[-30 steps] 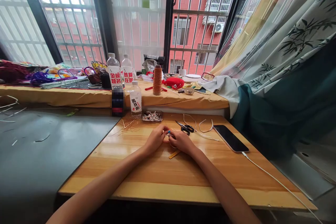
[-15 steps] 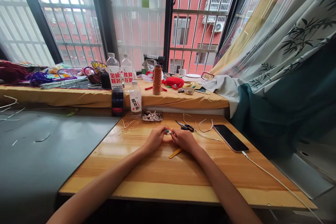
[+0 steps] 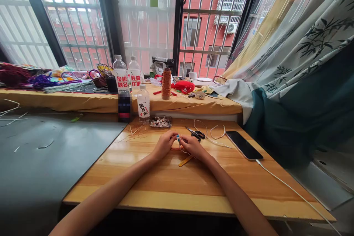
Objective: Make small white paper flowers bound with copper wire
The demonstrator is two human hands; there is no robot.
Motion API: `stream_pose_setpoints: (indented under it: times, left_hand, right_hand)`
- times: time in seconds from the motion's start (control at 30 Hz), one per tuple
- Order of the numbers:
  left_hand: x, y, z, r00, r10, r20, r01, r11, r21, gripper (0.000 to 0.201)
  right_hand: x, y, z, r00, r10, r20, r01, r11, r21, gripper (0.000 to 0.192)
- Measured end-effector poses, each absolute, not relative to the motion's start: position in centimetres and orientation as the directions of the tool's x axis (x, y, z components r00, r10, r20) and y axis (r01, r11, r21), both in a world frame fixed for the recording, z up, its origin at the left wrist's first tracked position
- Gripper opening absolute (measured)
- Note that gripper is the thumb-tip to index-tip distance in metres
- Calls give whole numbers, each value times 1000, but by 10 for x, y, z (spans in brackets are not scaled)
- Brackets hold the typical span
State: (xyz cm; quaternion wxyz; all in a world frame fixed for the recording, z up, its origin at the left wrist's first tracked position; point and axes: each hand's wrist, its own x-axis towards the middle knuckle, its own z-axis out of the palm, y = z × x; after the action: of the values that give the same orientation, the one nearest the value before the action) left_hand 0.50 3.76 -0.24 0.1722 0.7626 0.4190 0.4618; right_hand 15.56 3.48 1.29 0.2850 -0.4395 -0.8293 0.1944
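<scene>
My left hand (image 3: 164,144) and my right hand (image 3: 192,146) meet over the wooden table (image 3: 155,188), fingertips pinched together on a small craft piece (image 3: 177,138) with a blue tip and thin orange cord looping under it. The piece is mostly hidden by my fingers. A flat yellow stick (image 3: 185,161) lies on the table just below my right hand. Black-handled scissors (image 3: 195,133) lie just beyond my right hand.
A small tray of beads (image 3: 160,121) and a water bottle (image 3: 143,103) stand behind my hands. White cord pieces (image 3: 217,136) and a phone (image 3: 244,145) on a charging cable lie to the right. An orange thread spool (image 3: 166,83) and two bottles stand on the yellow-covered sill.
My hands stayed pinched together on the small piece and shifted only slightly; the orange cord loop under them moved a little.
</scene>
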Motion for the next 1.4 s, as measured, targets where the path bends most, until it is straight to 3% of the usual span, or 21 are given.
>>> stream_pose_setpoints:
  times: [0.33,0.53,0.67,0.97,1.4]
  left_hand:
    - [5,40,-7,241,789,566,572,-586,574,20]
    - [4,35,-7,284,778,561,630,-592,503,18]
    - [5,35,-8,304,779,548,645,-592,483,18]
    - [6,43,-9,313,769,557,490,-633,599,22]
    - [6,38,-8,346,767,540,584,-627,516,23]
  right_hand:
    - [153,36,12,-445,849,285,582,516,-628,25]
    - [151,28,21,-482,870,109,337,299,-893,27]
    - [152,29,22,-521,850,76,168,190,-967,26]
    - [153,35,18,-474,879,40,72,85,-994,25]
    - [154,37,14,-464,884,46,64,85,-994,24]
